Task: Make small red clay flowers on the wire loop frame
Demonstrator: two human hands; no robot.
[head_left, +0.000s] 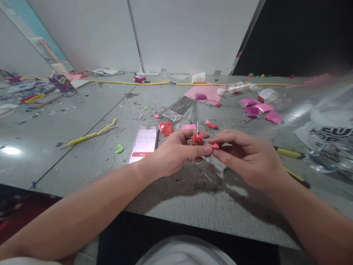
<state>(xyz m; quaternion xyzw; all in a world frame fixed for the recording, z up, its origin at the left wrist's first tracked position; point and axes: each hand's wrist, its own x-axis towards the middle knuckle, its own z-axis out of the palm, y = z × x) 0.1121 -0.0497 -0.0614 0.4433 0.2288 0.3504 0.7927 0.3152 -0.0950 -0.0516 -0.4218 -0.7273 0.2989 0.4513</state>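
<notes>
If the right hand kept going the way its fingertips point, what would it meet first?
Most likely the left hand: the right hand, pinching a small red clay piece, points left at its thumb tip, almost touching. Depth is unclear.

Your grey worktop stretches away from your hands, its glossy surface catching a bright glare of overhead light far to your left. Dark seams cross the top, one running diagonally off to the left of your left hand. Beyond your hands, pale white wall panels rise behind the far edge, split by a slanted metal strip. Up and to the right of your right hand stands a black panel. At far upper left, a light blue board leans against the wall. The surface directly under you lies in shadow.
</notes>
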